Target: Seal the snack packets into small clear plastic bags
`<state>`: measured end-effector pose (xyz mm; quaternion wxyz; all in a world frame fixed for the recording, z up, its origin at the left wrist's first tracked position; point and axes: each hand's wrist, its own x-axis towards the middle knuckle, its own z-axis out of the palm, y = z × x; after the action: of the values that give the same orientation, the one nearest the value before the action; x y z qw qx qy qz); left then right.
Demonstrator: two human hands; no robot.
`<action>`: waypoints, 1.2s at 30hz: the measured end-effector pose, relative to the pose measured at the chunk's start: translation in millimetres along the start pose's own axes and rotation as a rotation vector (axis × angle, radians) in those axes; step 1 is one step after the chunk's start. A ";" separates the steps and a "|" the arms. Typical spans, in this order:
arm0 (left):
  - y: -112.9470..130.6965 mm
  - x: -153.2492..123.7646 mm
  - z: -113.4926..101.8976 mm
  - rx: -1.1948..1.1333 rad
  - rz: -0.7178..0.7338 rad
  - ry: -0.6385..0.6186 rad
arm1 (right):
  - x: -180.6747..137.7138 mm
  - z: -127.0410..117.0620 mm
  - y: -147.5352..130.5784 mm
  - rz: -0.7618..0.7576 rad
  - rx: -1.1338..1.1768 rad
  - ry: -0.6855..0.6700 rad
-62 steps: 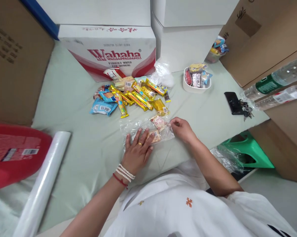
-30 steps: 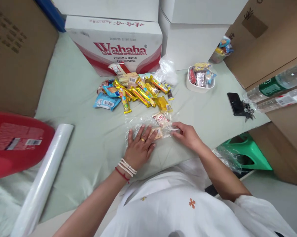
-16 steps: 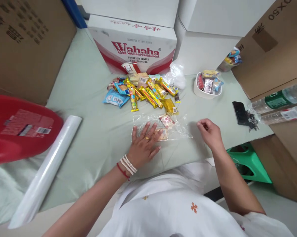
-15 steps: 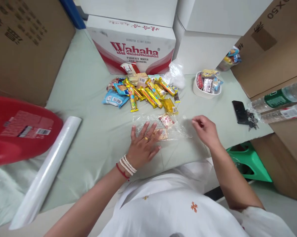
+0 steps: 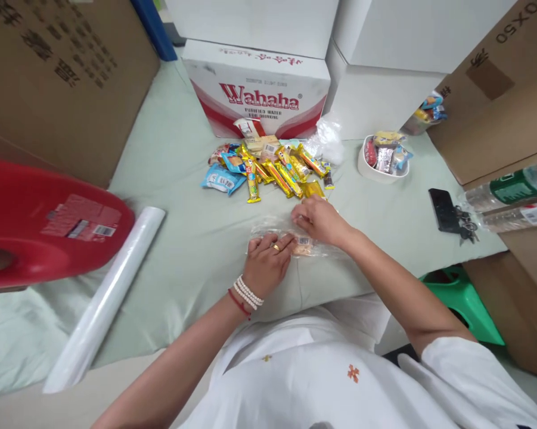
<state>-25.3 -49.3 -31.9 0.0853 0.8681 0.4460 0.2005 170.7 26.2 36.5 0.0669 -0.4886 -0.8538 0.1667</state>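
A clear plastic bag (image 5: 272,223) lies flat on the cloth-covered table, with a biscuit packet (image 5: 303,244) visible through it. My left hand (image 5: 268,262), wearing a ring and white beads, rests on the bag's near left part with its fingers laid out over the plastic. My right hand (image 5: 322,221) is closed above the bag's right half, fingertips pinched together near its far edge. It hides the white and red snack packet, and what it grips cannot be made out. Just beyond, yellow-wrapped snack sticks (image 5: 283,173) and a blue snack packet (image 5: 222,179) form a pile.
A Wahaha carton (image 5: 259,95) stands behind the pile. To the right are a white tub (image 5: 384,170) of snacks, a phone (image 5: 444,210), keys (image 5: 467,226) and bottles (image 5: 514,185). A plastic roll (image 5: 107,292) and a red jug (image 5: 62,220) lie at left.
My right hand has moved left from beside the bag to over it, covering the white and red packet. My left hand's fingers have drawn closer together. The view has shifted slightly.
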 end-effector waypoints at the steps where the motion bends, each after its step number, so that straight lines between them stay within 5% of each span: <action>1: 0.5 1.1 0.5 -0.005 -0.001 -0.006 | -12.3 0.9 -5.6 -0.026 -0.021 -0.004; 9: -35.0 -12.3 -3.4 -0.377 0.011 0.010 | -73.9 66.5 -25.4 -0.061 -0.036 -0.003; 13: -54.8 -14.5 -10.5 -0.494 -0.481 0.342 | -70.5 72.6 -25.9 -0.087 -0.027 0.010; 16: -51.1 -5.9 -11.7 -0.304 -0.661 0.307 | -67.7 68.7 -26.8 -0.061 0.017 0.021; 19: -36.9 -1.0 -15.9 -0.254 -0.578 0.143 | -66.4 66.1 -24.9 -0.056 0.094 0.032; 26: 8.1 11.1 -25.9 -0.579 -0.529 0.089 | -68.5 74.2 -22.2 -0.108 0.209 0.135; 32: 39.2 10.0 2.1 -0.045 -0.160 0.050 | -105.3 70.8 -20.1 -0.151 0.420 0.234; 36: 40.2 -3.3 13.5 0.147 -0.031 0.053 | -122.6 70.5 -10.8 0.256 0.410 0.508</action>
<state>8.4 -75.2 -31.9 0.0127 0.8593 0.4751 0.1889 205.4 -99.2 -19.7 0.3525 -0.5938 -0.6906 0.2150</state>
